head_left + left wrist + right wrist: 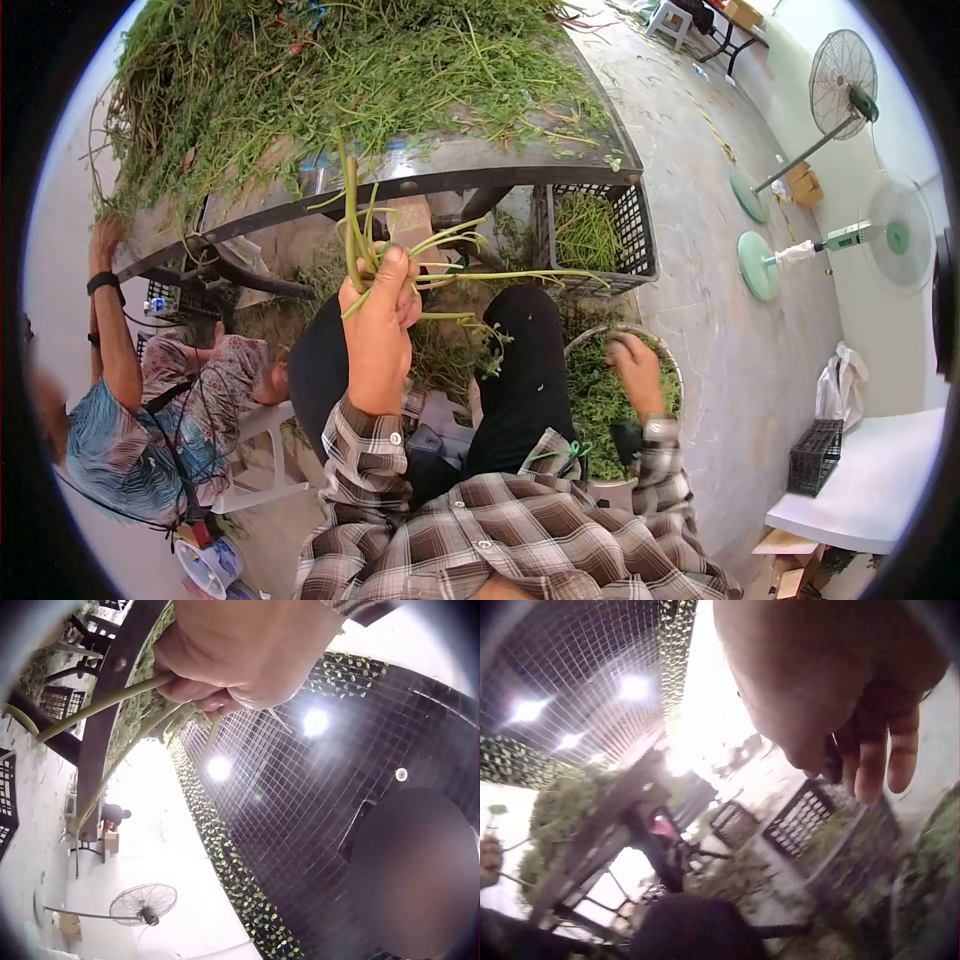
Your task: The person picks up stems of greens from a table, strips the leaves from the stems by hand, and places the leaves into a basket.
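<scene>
My left hand (378,345) is raised in front of the table edge and grips a small bunch of green plant stems (352,205). Thick and thin stems fan out above and to the right of the fist, and one sprig with small leaves hangs over the knee. In the left wrist view the curled fingers hold the stems (105,703). My right hand (637,372) is over a round tub (682,385) filled with leafy green tips (600,420). Its fingers hang loosely downward in the right wrist view, with nothing seen in them.
A heap of leafy stems (370,70) covers the table (590,150). Below its right corner stands a black crate (645,240) of cut stems. Another person (130,430) sits at left, reaching to the table. Standing fans (843,85) are at right, beside a white surface (880,490).
</scene>
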Demonstrator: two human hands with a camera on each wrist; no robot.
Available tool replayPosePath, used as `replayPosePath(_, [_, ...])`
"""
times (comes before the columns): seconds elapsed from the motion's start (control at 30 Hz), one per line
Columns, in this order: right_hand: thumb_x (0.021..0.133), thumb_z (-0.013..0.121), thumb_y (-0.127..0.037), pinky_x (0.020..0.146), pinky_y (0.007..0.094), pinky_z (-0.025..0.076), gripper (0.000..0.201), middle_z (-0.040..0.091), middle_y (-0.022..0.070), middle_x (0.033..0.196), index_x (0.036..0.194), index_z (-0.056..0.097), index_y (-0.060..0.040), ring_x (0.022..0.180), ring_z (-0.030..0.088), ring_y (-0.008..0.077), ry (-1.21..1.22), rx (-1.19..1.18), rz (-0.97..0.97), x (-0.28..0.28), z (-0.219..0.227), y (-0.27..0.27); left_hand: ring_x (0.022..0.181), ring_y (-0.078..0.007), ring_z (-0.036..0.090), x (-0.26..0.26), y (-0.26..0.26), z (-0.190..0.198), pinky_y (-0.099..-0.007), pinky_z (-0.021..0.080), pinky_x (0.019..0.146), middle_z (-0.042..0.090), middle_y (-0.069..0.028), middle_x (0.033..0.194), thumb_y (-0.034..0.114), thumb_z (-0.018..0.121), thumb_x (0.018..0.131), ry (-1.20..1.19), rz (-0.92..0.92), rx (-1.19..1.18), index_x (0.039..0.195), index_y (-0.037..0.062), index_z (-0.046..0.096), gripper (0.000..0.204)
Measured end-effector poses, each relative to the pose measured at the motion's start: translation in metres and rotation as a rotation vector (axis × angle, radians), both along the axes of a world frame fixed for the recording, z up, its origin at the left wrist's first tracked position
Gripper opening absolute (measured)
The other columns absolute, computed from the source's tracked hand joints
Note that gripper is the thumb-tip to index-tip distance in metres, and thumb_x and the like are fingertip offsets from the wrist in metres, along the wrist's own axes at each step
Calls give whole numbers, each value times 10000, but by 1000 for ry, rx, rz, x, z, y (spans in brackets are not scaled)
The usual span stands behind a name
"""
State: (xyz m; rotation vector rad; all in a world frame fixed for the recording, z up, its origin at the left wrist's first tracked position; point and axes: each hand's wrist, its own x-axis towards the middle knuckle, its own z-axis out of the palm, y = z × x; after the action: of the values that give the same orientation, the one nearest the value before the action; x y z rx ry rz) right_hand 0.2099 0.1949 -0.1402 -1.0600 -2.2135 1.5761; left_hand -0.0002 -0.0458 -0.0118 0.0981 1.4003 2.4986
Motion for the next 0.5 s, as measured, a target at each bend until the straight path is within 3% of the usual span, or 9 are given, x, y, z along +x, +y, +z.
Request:
replayPosePath(0.07, [847, 557, -152, 702, 281, 466, 245, 620, 117, 869, 1025, 599, 10, 803, 609, 185, 124, -43, 213, -44, 10, -27, 497, -3, 349, 0, -1, 2, -163, 254, 405, 493, 18, 703, 149, 554, 913, 13, 14, 1, 875, 73, 520, 91])
replayPosePath(0.13, [840, 579, -150, 726, 295, 468, 262, 605, 122, 959, 1054, 584, 1, 861, 600, 213, 271, 208, 449, -81, 17, -51, 490, -2, 345, -1, -4, 3, -162, 251, 403, 488, 20, 693, 153, 550, 916, 22, 37, 1, 863, 73, 521, 100])
replayPosePath(0.23, [830, 601, -151, 803, 330, 447, 303, 568, 136, 1051, 1096, 563, -11, 962, 555, 257, 246, 53, 521, -120, 33, -88, 477, -2, 334, -3, -6, 3, -162, 247, 402, 480, 23, 676, 161, 548, 918, 26, 42, 36, 853, 69, 519, 116])
replayPosePath(0.3, [831, 594, -136, 865, 360, 409, 294, 542, 132, 1072, 1096, 548, -18, 1012, 503, 288, 437, 468, 579, -137, 37, -107, 473, -2, 327, -3, -6, 5, -161, 241, 401, 474, 25, 669, 166, 545, 920, -5, 69, 32, 847, 65, 517, 129])
replayPosePath(0.4, [837, 580, -135, 884, 380, 385, 234, 535, 141, 999, 1039, 553, -19, 1009, 472, 314, 517, 259, 702, -153, 22, -121, 475, -2, 329, -3, -9, 5, -161, 239, 401, 478, 24, 677, 163, 543, 921, 9, 56, 47, 845, 66, 511, 127])
replayPosePath(0.47, [849, 531, -110, 825, 396, 408, 147, 531, 162, 941, 964, 546, -19, 938, 488, 338, 443, 238, 703, -151, 18, -119, 475, -3, 330, -4, -12, 5, -162, 238, 400, 479, 24, 681, 162, 543, 920, -13, 63, 55, 846, 71, 508, 122])
replayPosePath(0.5, [852, 508, -100, 778, 410, 413, 111, 525, 173, 899, 920, 538, -17, 888, 494, 346, 381, 425, 645, -149, 16, -114, 474, -4, 331, -4, -13, 6, -164, 237, 399, 480, 24, 685, 161, 544, 919, -29, 69, 63, 847, 77, 506, 117])
